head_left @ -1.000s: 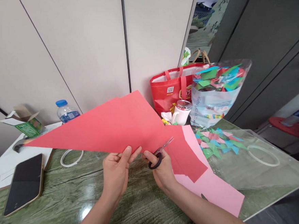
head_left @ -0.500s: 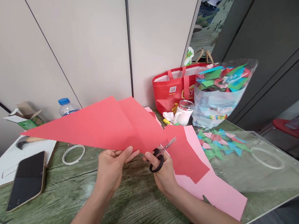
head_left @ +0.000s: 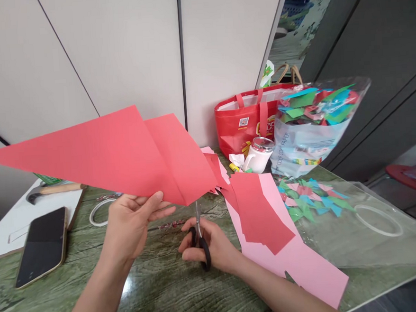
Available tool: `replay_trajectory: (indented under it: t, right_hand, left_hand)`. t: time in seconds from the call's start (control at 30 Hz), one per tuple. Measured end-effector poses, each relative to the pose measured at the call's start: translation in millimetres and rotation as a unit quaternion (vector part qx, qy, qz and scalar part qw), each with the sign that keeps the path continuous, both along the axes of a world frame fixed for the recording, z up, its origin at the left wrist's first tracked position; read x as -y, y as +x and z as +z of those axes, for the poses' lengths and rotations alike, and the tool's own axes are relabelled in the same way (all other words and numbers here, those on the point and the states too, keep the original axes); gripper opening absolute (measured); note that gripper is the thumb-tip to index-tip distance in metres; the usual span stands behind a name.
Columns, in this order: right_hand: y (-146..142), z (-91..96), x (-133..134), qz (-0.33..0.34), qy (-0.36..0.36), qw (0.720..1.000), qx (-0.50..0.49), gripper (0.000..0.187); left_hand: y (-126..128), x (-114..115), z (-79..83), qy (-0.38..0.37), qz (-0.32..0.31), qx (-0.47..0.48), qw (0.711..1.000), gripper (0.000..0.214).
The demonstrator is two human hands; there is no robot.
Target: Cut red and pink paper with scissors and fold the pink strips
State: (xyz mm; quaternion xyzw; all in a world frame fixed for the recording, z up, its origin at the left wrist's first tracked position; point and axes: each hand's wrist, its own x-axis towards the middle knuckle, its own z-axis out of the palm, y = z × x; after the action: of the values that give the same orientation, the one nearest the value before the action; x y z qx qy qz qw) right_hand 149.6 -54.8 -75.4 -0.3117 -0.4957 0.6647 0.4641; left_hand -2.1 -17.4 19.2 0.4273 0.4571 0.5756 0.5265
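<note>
Head view: The left hand (head_left: 129, 223) grips the folded red paper (head_left: 111, 153) at its lower edge, thumb on the near face and other fingers behind. The folded red paper is held raised above the green wood-grain table (head_left: 160, 292). Its long point extends to the left edge of the view; its overlapping layers step down toward the right.

The right hand (head_left: 212, 246) grasps the black-handled scissors (head_left: 205, 256) by the handles. The blades point upward, with the tips at the lower edge of the folded red paper; whether they touch it cannot be told.

To the right of the scissors, the red paper pieces (head_left: 262, 214) lie on the pink paper (head_left: 323, 274). Farther right are the multicolored paper scraps (head_left: 312, 198) and the clear plastic sheet (head_left: 337, 251).

At the rear right stand the red tote bag (head_left: 233, 133), the white mug (head_left: 260, 161) with a silver lid, and the color copy paper bag (head_left: 300, 145), filled with colored pieces. To the left of the left hand, the white ring (head_left: 97, 215) lies near the smartphone (head_left: 41, 248); the wooden-handled tool (head_left: 60, 188) lies behind the smartphone.
</note>
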Motion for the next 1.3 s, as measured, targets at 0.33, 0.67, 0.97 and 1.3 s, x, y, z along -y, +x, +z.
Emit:
replay_trajectory:
  t: [0.33, 0.67, 0.97, 1.3]
  right_hand:
    - [6, 3.2, 0, 0.038, 0.009, 0.999, 0.010, 0.038]
    - [8, 5.0, -1, 0.034, 0.006, 0.999, 0.019, 0.042]
    - [7, 5.7, 0, 0.032, 0.000, 0.999, 0.020, 0.040]
    - [6, 4.5, 1, 0.019, -0.007, 0.999, 0.032, 0.039]
  left_hand:
    - [11, 1, -12.3, 0.002, -0.039, -0.063, 0.997, 0.029]
    - [12, 1, -14.6, -0.007, -0.065, -0.062, 0.996, 0.028]
    - [14, 2, -14.7, -0.008, -0.058, -0.056, 0.997, 0.030]
    - [15, 3, -18.3, 0.011, -0.066, -0.058, 0.996, 0.029]
